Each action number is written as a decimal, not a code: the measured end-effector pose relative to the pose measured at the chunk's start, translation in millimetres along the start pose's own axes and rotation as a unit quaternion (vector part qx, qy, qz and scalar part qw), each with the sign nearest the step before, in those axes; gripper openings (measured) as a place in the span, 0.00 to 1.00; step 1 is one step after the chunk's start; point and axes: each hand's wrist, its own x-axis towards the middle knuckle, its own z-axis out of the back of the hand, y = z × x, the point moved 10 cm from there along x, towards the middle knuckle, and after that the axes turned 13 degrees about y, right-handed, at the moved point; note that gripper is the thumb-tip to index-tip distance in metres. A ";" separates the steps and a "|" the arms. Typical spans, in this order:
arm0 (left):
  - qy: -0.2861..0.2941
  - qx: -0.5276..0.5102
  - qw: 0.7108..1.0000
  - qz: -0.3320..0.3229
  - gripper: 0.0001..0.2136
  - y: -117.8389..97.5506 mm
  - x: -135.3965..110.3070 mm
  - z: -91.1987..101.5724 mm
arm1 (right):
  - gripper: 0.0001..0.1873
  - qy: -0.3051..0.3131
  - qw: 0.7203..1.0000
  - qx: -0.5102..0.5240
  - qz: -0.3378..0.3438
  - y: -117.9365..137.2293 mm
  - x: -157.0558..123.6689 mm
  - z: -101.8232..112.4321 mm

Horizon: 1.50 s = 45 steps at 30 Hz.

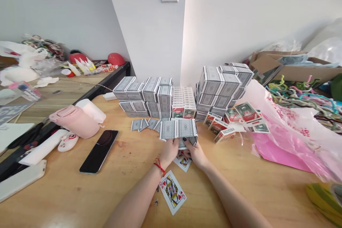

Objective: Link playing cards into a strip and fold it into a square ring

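My left hand [169, 150] and my right hand [198, 154] are closed around a block of folded playing cards [169, 128], its grey patterned backs facing up. Both thumbs reach its near side; some of the fingers are hidden beneath. A heart face card [173, 191] lies face up by my left forearm, and another face card [184, 163] shows below my hands. Several folded cards [136, 125] rest behind, to the left. Similar card blocks form a left stack [133, 95] and a taller right stack [223, 84], with card packs [184, 100] piled between them.
Small card boxes [220, 126] and loose cards lie right of my hands, beside pink plastic wrapping [283, 121] and yellow tape [322, 197]. On the left are a phone [99, 152] and a pink bottle [78, 121]. A wall [149, 25] rises behind the stacks.
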 end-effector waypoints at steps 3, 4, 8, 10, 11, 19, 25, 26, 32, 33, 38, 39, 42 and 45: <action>-0.006 0.007 1.000 0.001 0.11 0.3 -0.5 1.4 | 0.23 0.015 1.000 -0.005 -0.015 -3.5 0.7 -3.5; -0.012 0.012 1.000 0.002 0.11 0.3 -1.0 2.0 | 0.23 0.012 1.000 0.000 -0.018 -4.1 0.6 -3.2; -0.059 0.038 0.997 -0.019 0.11 -6.0 -6.6 6.0 | 0.25 -0.030 0.997 0.063 -0.032 -5.8 -0.3 3.2; -0.069 0.044 0.996 -0.040 0.14 -11.8 -10.3 6.8 | 0.24 -0.050 0.991 0.119 -0.040 -6.5 -0.5 6.9; -0.067 0.049 0.995 -0.045 0.15 -13.9 -11.5 7.4 | 0.23 -0.050 0.987 0.146 -0.042 -6.4 0.0 7.7; -0.220 0.301 0.927 -0.052 0.06 -34.1 -16.8 68.3 | 0.21 -0.027 0.976 0.214 0.016 5.7 3.8 15.9; -0.214 0.343 0.915 0.001 0.18 -7.6 -5.8 78.8 | 0.16 -0.087 0.969 0.233 0.010 -1.2 1.2 31.2; -0.209 0.336 0.918 -0.010 0.18 -8.1 -5.0 76.7 | 0.16 -0.098 0.969 0.228 0.001 -3.7 0.5 34.2; -0.189 0.270 0.934 -0.142 0.14 -42.8 -12.8 64.3 | 0.12 -0.100 0.968 0.231 -0.022 -10.3 1.8 38.7; -0.174 0.255 0.937 -0.165 0.13 -48.7 -14.6 60.3 | 0.12 -0.102 0.966 0.235 -0.022 -10.5 2.1 39.6; -0.033 0.212 0.946 -0.242 0.06 -64.5 -19.0 22.1 | 0.11 -0.101 0.955 0.277 -0.015 -11.8 4.0 42.0; -0.019 0.205 0.948 -0.244 0.06 -65.0 -19.8 16.8 | 0.11 -0.097 0.954 0.284 -0.013 -11.6 4.5 42.0; -0.015 0.175 0.958 -0.227 0.06 -62.5 -20.7 11.2 | 0.10 -0.088 0.951 0.296 -0.019 -13.5 5.5 41.6; -0.028 0.120 0.976 -0.182 0.07 -51.3 -18.6 14.0 | 0.09 -0.085 0.951 0.297 -0.032 -15.1 5.8 40.6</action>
